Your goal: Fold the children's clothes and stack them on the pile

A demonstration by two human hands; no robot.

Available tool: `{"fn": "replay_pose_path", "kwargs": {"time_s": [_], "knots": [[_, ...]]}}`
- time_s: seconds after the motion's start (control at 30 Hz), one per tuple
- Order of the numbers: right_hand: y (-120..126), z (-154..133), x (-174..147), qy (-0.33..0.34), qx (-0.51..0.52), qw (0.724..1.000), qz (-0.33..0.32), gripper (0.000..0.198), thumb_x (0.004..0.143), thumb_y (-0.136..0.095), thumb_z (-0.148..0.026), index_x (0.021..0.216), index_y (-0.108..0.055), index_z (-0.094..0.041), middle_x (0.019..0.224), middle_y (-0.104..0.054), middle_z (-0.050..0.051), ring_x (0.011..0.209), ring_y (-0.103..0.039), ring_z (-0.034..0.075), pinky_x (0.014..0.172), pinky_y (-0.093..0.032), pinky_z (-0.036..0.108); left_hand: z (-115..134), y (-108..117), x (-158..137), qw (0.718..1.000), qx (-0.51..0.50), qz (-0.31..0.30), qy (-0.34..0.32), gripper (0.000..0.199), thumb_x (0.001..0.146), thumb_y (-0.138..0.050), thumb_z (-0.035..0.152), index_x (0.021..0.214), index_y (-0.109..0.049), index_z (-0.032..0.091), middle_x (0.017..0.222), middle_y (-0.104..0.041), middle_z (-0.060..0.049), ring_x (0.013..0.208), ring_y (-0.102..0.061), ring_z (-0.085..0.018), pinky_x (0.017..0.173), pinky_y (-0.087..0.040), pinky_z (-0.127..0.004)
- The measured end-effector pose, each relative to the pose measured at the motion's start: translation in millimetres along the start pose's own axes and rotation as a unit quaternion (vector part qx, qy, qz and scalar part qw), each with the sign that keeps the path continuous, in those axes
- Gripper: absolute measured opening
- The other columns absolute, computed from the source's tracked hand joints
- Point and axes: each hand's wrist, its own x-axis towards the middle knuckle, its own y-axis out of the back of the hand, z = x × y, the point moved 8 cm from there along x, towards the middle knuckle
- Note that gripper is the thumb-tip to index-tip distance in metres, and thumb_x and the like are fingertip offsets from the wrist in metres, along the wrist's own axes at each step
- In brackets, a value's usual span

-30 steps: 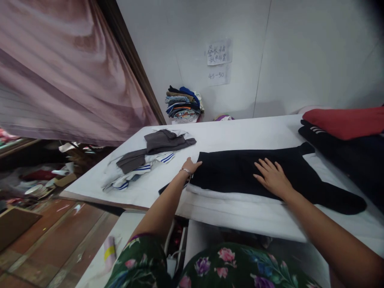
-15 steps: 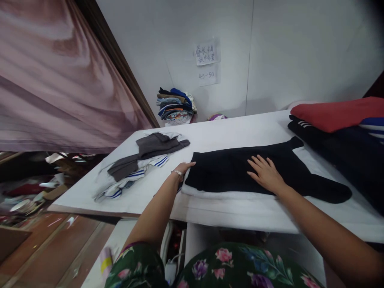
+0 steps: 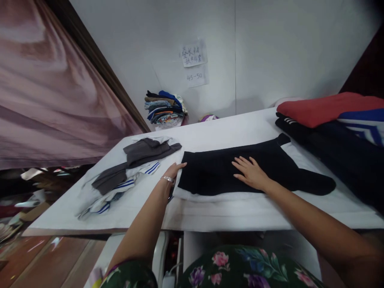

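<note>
A black long-sleeved top lies flat on the white table, its sleeves reaching to the right. White cloth shows from under its near edge and between the sleeves. At the top's left edge, my left hand has its thumb over the fabric and its fingers tucked beneath, gripping the edge; those fingers are largely hidden. My right hand rests palm down on the middle of the top, fingers spread.
To the left lie crumpled grey and white clothes with blue stripes. A pile of folded clothes stands by the wall at the back. Stacked garments, a red one uppermost, sit at the right of the white table.
The whole view has shifted slightly, so things appear farther left. Both hands stay at about the same places on the black top, which looks the same.
</note>
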Motion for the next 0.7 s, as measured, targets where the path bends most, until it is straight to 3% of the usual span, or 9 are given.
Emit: {"fn": "replay_pose_path", "kwargs": {"time_s": [0.13, 0.3, 0.5, 0.6, 0.7], "knots": [[-7, 0, 0, 0.002, 0.0, 1.0, -0.008, 0.054, 0.092, -0.036, -0.053, 0.14, -0.041, -0.028, 0.147, -0.039, 0.008, 0.137, -0.03, 0.028, 0.11, -0.019, 0.055, 36, -15, -12, 0.997, -0.055, -0.032, -0.041, 0.039, 0.069, -0.066, 0.034, 0.103, -0.062, 0.014, 0.079, -0.071, -0.007, 0.079, -0.068, -0.025, 0.071, -0.055, -0.035], [-4, -2, 0, 0.006, 0.004, 1.0, -0.003, 0.054, 0.093, -0.038, -0.051, 0.14, -0.042, -0.024, 0.146, -0.04, 0.009, 0.137, -0.03, 0.03, 0.11, -0.019, 0.057, 106, -51, -35, 0.985, -0.082, -0.07, -0.132, 0.048, 0.059, -0.073, 0.031, 0.101, -0.061, 0.012, 0.078, -0.069, -0.005, 0.078, -0.066, -0.023, 0.07, -0.052, -0.033], [2, -1, 0, 0.008, 0.027, 1.0, 0.005, 0.052, 0.093, -0.04, -0.047, 0.139, -0.044, -0.023, 0.145, -0.041, 0.012, 0.136, -0.031, 0.031, 0.108, -0.021, 0.058, 182, -140, -49, 0.959, -0.074, -0.14, -0.235, 0.04, 0.056, -0.072, 0.02, 0.092, -0.057, 0.013, 0.069, -0.061, 0.003, 0.063, -0.058, -0.012, 0.064, -0.046, -0.025], [7, 2, -2, -0.002, 0.043, 0.999, 0.001, 0.047, 0.09, -0.047, -0.037, 0.134, -0.05, -0.021, 0.142, -0.045, 0.013, 0.135, -0.033, 0.033, 0.108, -0.021, 0.06, 201, -190, -50, 0.956, -0.047, -0.175, -0.231, 0.034, 0.06, -0.071, 0.016, 0.09, -0.055, 0.014, 0.064, -0.056, 0.004, 0.056, -0.053, -0.01, 0.06, -0.044, -0.024], [23, 5, -7, -0.009, 0.086, 0.996, 0.038, 0.044, 0.084, -0.052, -0.03, 0.127, -0.057, -0.022, 0.137, -0.05, 0.013, 0.132, -0.036, 0.035, 0.107, -0.021, 0.062, 213, -233, -51, 0.957, -0.03, -0.193, -0.215, 0.029, 0.063, -0.07, 0.014, 0.087, -0.055, 0.015, 0.06, -0.051, 0.005, 0.052, -0.05, -0.009, 0.059, -0.043, -0.025]]}}
